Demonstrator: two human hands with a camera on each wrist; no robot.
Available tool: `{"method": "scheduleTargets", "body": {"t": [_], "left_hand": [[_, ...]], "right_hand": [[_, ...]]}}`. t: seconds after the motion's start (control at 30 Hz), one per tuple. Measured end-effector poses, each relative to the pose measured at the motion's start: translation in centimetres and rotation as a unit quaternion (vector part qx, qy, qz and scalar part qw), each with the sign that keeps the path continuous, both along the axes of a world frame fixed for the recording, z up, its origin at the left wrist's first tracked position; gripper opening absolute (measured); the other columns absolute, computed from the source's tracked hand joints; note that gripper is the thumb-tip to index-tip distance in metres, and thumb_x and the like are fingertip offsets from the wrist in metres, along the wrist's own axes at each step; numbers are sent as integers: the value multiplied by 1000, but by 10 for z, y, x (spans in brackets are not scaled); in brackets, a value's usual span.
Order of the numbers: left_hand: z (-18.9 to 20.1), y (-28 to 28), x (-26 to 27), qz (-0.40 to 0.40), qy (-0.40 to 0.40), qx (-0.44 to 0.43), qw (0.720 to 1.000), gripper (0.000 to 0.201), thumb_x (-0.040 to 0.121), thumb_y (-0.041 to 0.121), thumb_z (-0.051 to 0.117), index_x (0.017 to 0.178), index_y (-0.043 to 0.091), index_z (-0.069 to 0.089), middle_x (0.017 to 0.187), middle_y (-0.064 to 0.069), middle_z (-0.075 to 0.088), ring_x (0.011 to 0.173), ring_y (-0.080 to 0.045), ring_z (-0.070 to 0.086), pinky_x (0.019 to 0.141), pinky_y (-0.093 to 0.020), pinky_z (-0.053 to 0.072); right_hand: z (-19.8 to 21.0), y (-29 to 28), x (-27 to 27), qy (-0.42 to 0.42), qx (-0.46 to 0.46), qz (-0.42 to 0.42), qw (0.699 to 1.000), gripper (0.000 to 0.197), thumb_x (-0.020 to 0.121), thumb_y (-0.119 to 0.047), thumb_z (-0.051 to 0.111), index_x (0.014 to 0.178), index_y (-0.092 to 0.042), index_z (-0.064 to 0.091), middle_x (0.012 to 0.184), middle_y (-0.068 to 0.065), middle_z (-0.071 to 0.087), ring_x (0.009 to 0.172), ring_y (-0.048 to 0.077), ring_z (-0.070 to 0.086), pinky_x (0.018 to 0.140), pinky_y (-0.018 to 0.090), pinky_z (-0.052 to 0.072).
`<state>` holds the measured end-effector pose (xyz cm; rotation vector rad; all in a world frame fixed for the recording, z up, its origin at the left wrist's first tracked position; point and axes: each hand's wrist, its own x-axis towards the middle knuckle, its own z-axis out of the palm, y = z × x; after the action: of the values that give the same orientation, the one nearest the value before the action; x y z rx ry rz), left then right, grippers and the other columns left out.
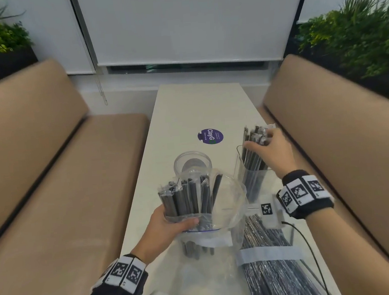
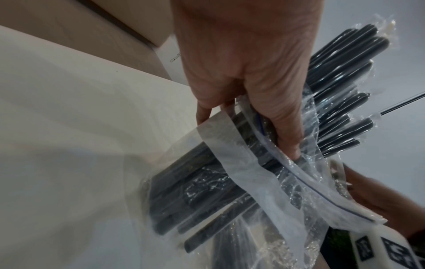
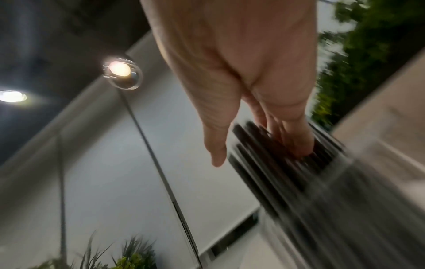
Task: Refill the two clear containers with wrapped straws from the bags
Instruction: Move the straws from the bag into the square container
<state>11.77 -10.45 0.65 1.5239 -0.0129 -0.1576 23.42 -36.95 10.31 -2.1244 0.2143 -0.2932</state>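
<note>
A long white table (image 1: 181, 115) runs between two tan benches (image 1: 36, 149) toward blinds (image 1: 189, 23).

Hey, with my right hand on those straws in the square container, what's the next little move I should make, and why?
Probably let go with the right hand and bring it back to the bag. Its bundle of straws already stands inside the square container, while the round container looks empty and the left hand holds the bag open, thick straws sticking out.
</note>
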Motion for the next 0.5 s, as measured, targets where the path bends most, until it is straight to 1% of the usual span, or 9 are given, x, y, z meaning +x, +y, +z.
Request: {"method": "scheduleTargets", "body": {"t": [0.07,0.13,0.17,0.2,0.27,0.3,0.33,0.4,0.5], "left_hand": [[0,1,0,-3,-1,0,1000,39,76,5,80,113,10,69,102,1,79,96,-13,75,73,-17,57],[0,1,0,-6,-6,6,1000,38,77,6,80,113,12,69,103,1,79,98,-14,74,75,-19,57],[-1,1,1,-9,-8,8,1000,37,77,7,79,113,12,69,104,1,79,99,-15,74,77,-21,58],[-1,2,1,-11,-9,8,1000,37,78,7,79,113,12,70,105,0,78,100,-16,74,80,-23,58],[-1,2,1,-15,-13,9,1000,38,78,7,79,114,12,70,106,-1,78,101,-17,73,82,-25,58],[0,1,1,-18,-19,11,1000,38,78,6,79,115,13,70,107,-1,78,101,-16,73,82,-24,58],[0,1,0,-22,-24,13,999,39,78,5,78,115,15,70,107,0,78,101,-15,73,81,-23,58],[2,-1,-2,-35,-28,15,999,41,79,1,77,115,19,70,106,0,78,99,-14,73,79,-22,58],[2,-3,-2,-49,-26,11,998,41,79,-4,75,114,18,69,105,-3,78,99,-18,74,77,-25,58]], "right_hand": [[29,0,-16,-79,-47,-3,996,67,81,-25,77,136,-7,42,115,2,53,105,17,53,86,25,40],[50,6,-36,-166,-57,-15,984,54,84,-22,73,130,-10,48,115,2,58,105,17,57,88,26,43],[56,12,-47,-172,-19,6,985,44,85,-22,72,124,-11,53,108,1,64,99,18,62,88,28,49],[55,19,-59,-143,33,49,988,37,86,-23,72,117,-10,58,100,1,69,92,20,68,87,33,55],[38,36,-84,5,90,164,982,48,81,-39,75,117,-10,60,95,3,74,86,21,73,82,38,60],[26,45,-95,82,55,220,970,60,73,-52,75,119,-17,59,100,-1,73,89,16,72,81,34,60],[12,55,-102,121,17,265,956,63,68,-59,75,119,-26,57,105,-7,71,94,8,70,82,28,57],[-13,74,-106,98,5,302,948,54,71,-49,81,116,-37,54,110,-18,66,102,-6,63,86,15,51],[-34,98,-102,35,50,291,955,58,72,-31,85,121,-28,54,110,-18,64,101,-7,60,84,7,46]]}}
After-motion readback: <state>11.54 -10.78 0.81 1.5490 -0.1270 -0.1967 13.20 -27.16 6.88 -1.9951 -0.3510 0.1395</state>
